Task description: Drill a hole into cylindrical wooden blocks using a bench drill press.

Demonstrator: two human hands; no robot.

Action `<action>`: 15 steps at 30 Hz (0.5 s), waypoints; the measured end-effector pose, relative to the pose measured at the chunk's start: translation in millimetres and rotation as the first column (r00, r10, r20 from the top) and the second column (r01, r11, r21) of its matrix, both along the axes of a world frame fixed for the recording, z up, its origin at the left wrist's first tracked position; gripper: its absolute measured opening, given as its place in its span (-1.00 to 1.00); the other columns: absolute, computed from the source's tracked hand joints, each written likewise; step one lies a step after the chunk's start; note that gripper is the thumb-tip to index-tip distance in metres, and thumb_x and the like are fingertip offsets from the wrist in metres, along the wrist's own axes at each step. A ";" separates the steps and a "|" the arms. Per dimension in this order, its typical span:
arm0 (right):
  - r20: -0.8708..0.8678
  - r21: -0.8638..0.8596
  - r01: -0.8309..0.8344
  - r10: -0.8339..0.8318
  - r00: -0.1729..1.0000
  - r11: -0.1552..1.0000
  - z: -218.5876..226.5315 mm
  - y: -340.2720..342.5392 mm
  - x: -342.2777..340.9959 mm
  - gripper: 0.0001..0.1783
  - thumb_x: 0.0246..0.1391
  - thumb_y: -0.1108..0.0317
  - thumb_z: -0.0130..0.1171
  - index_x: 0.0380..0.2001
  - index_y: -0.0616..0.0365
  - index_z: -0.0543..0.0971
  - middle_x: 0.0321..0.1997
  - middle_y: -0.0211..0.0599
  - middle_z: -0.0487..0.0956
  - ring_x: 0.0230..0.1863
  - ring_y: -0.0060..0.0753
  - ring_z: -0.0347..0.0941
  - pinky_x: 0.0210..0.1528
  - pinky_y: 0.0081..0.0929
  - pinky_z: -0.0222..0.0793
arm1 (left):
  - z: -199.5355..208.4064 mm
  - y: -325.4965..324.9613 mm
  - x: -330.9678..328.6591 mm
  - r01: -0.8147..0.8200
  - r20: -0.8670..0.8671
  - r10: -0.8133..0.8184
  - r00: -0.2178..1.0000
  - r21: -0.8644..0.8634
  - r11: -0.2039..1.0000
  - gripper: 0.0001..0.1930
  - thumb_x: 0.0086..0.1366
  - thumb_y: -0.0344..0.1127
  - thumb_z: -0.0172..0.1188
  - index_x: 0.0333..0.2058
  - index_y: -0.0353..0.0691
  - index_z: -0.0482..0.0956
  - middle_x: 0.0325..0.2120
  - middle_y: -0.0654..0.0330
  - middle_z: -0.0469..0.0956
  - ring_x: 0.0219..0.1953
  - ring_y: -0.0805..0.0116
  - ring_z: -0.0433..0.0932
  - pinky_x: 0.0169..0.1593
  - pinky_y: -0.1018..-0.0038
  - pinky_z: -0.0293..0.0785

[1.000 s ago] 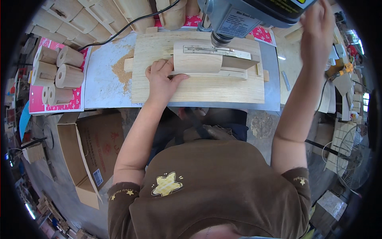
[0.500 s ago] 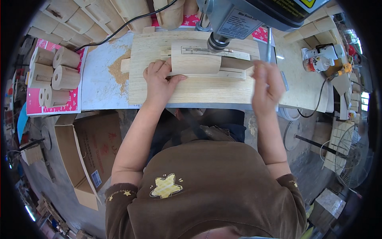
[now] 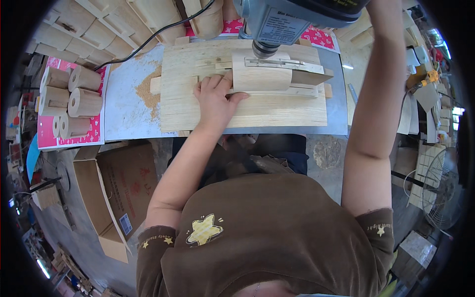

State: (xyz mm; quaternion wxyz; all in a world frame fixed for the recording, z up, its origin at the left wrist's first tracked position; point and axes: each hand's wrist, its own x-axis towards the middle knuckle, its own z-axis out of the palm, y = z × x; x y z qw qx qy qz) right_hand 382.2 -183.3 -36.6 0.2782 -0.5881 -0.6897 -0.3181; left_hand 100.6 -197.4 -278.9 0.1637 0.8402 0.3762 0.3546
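A short, pale wooden cylinder (image 3: 261, 79) with a long slot along its top lies on its side on a flat wooden board (image 3: 198, 116), between thin wooden strips. My left hand (image 3: 215, 96) is closed on its left end, the thumb pointing right along the near strip. A flat wooden piece (image 3: 310, 76) sticks out of the cylinder's right end. Above the slot hangs the chuck (image 3: 264, 49) of a grey-blue bench drill (image 3: 297, 22); the bit is hard to make out. My right arm (image 3: 378, 99) stretches up past the drill's right side, and its hand is beyond the upper edge.
Several wooden cylinders (image 3: 84, 102) stand on a pink sheet at the left, with more stacked at the back. Sawdust (image 3: 147, 94) lies left of the board. A black cable (image 3: 153, 36) crosses behind. An open cardboard box (image 3: 118, 193) sits below; a fan (image 3: 435, 188) stands at right.
The wooden cylinder has shifted right along the board with my left hand on it. My right hand has gone from beside the cylinder's right end up out of the picture.
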 end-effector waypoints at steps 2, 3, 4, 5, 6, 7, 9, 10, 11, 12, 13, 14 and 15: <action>-0.215 0.079 -0.058 0.073 0.974 0.995 -2.7 -10.5 -34.6 -0.72 0.06 0.33 -0.08 -0.39 0.35 0.52 -0.39 -0.15 0.57 -0.33 -0.30 0.46 -0.28 -0.48 0.32 | -0.7 -2.0 2.9 -0.028 -0.025 0.027 0.999 -0.031 0.999 -0.44 -0.23 -0.09 0.37 -0.17 -0.13 0.55 -0.43 0.30 0.42 -0.25 0.25 0.35 -0.04 0.22 0.08; -0.415 0.157 -0.092 0.150 0.897 0.983 -2.4 -26.3 -55.3 -0.73 0.04 0.34 -0.08 -0.42 0.36 0.51 -0.41 -0.11 0.56 -0.34 -0.26 0.47 -0.30 -0.46 0.32 | -0.6 -2.8 3.4 -0.035 -0.022 0.034 0.999 -0.034 0.999 -0.44 -0.23 -0.09 0.37 -0.17 -0.13 0.55 -0.43 0.30 0.42 -0.25 0.25 0.35 -0.04 0.22 0.08; -0.485 0.070 -0.139 0.156 0.861 0.988 4.9 -50.1 -72.7 -0.72 0.04 0.33 -0.09 -0.42 0.36 0.51 -0.42 -0.07 0.55 -0.35 -0.23 0.47 -0.30 -0.46 0.32 | 0.2 -3.4 2.7 -0.027 -0.018 0.027 0.999 -0.044 0.999 -0.45 -0.22 -0.09 0.37 -0.16 -0.12 0.55 -0.44 0.30 0.42 -0.24 0.26 0.35 -0.04 0.22 0.08; -0.555 -0.009 -0.201 0.162 0.816 0.980 10.3 -65.1 -85.4 -0.71 0.05 0.32 -0.10 -0.41 0.36 0.50 -0.43 -0.04 0.54 -0.35 -0.21 0.47 -0.29 -0.46 0.32 | 0.6 -2.4 0.3 -0.029 -0.016 0.028 0.999 -0.050 0.998 -0.45 -0.20 -0.09 0.36 -0.15 -0.11 0.54 -0.44 0.31 0.41 -0.24 0.26 0.35 -0.04 0.22 0.08; -0.477 0.080 -0.143 0.164 0.864 0.986 -1.8 -75.3 -77.5 -0.82 0.03 0.39 -0.01 -0.50 0.31 0.48 -0.56 -0.24 0.43 -0.50 -0.44 0.30 -0.45 -0.55 0.16 | 1.3 -3.2 -2.1 -0.039 -0.016 0.038 0.999 -0.051 0.998 -0.45 -0.20 -0.09 0.36 -0.15 -0.11 0.54 -0.44 0.31 0.41 -0.24 0.26 0.35 -0.04 0.22 0.08; -0.396 0.172 -0.080 0.143 0.907 0.982 -21.9 -88.2 -68.0 -0.85 0.01 0.46 0.09 -0.58 0.26 0.45 -0.70 -0.44 0.32 -0.65 -0.67 0.12 -0.61 -0.64 0.00 | 1.7 -3.9 -2.0 -0.039 -0.005 0.039 0.999 -0.041 0.998 -0.45 -0.20 -0.09 0.35 -0.14 -0.10 0.54 -0.44 0.31 0.41 -0.24 0.27 0.35 -0.04 0.22 0.08; -0.396 0.052 -0.027 0.045 0.917 0.998 -48.0 -116.6 -95.6 -0.76 0.12 0.38 0.02 -0.45 0.33 0.58 -0.66 -0.40 0.41 -0.65 -0.70 0.23 -0.58 -0.69 0.11 | 2.3 -2.8 1.1 -0.034 0.010 0.035 0.999 -0.036 0.999 -0.45 -0.19 -0.08 0.35 -0.14 -0.10 0.54 -0.44 0.31 0.41 -0.24 0.27 0.35 -0.03 0.23 0.07; -0.541 0.011 -0.045 0.044 0.840 0.999 -60.4 -122.6 -112.7 -0.77 0.12 0.45 -0.04 -0.46 0.37 0.56 -0.66 -0.36 0.41 -0.63 -0.66 0.26 -0.54 -0.68 0.16 | 1.2 -2.9 -1.7 -0.039 -0.002 0.039 0.999 -0.043 0.998 -0.45 -0.19 -0.09 0.35 -0.13 -0.10 0.54 -0.44 0.32 0.41 -0.24 0.28 0.35 -0.03 0.23 0.07; -0.594 0.124 -0.151 0.195 0.780 0.981 -89.6 -123.3 -107.0 -0.90 0.00 0.53 0.07 -0.50 0.33 0.54 -0.61 -0.26 0.45 -0.58 -0.50 0.33 -0.51 -0.60 0.17 | 1.5 -3.7 -2.6 -0.035 -0.012 0.035 0.999 -0.050 0.998 -0.44 -0.19 -0.10 0.35 -0.13 -0.10 0.53 -0.44 0.32 0.40 -0.24 0.28 0.35 -0.03 0.23 0.07; -0.606 0.155 -0.138 0.204 0.769 0.978 -112.1 -122.8 -107.0 -0.92 -0.02 0.54 0.07 -0.49 0.31 0.54 -0.58 -0.23 0.46 -0.57 -0.41 0.34 -0.49 -0.54 0.20 | 2.9 -4.3 -1.8 -0.031 -0.011 0.030 0.999 -0.055 0.998 -0.44 -0.19 -0.10 0.35 -0.13 -0.10 0.53 -0.44 0.32 0.40 -0.24 0.28 0.35 -0.03 0.23 0.07; -0.616 0.187 -0.125 0.215 0.758 0.974 -133.2 -120.5 -108.2 -0.93 -0.03 0.55 0.07 -0.47 0.30 0.54 -0.56 -0.20 0.47 -0.55 -0.32 0.35 -0.46 -0.48 0.23 | 4.3 -4.5 -1.4 -0.026 -0.010 0.025 1.000 -0.059 0.998 -0.45 -0.19 -0.10 0.35 -0.13 -0.09 0.53 -0.43 0.32 0.40 -0.24 0.28 0.35 -0.03 0.23 0.07; -0.579 0.185 -0.123 0.209 0.788 0.975 -154.6 -115.0 -103.7 -0.92 -0.05 0.54 0.07 -0.43 0.28 0.52 -0.53 -0.20 0.47 -0.50 -0.24 0.34 -0.41 -0.42 0.24 | 6.1 -4.7 0.0 -0.017 -0.008 0.016 1.000 -0.064 0.998 -0.45 -0.19 -0.11 0.35 -0.13 -0.09 0.53 -0.43 0.32 0.40 -0.24 0.28 0.35 -0.03 0.23 0.07; -0.528 0.222 -0.161 0.257 0.810 0.962 -169.0 -104.5 -99.1 -0.91 -0.06 0.54 0.06 -0.40 0.26 0.50 -0.52 -0.21 0.46 -0.49 -0.25 0.32 -0.39 -0.41 0.22 | 6.3 -4.8 1.7 -0.010 -0.006 0.010 1.000 -0.065 0.998 -0.45 -0.19 -0.11 0.35 -0.13 -0.09 0.53 -0.43 0.32 0.40 -0.24 0.28 0.35 -0.03 0.23 0.07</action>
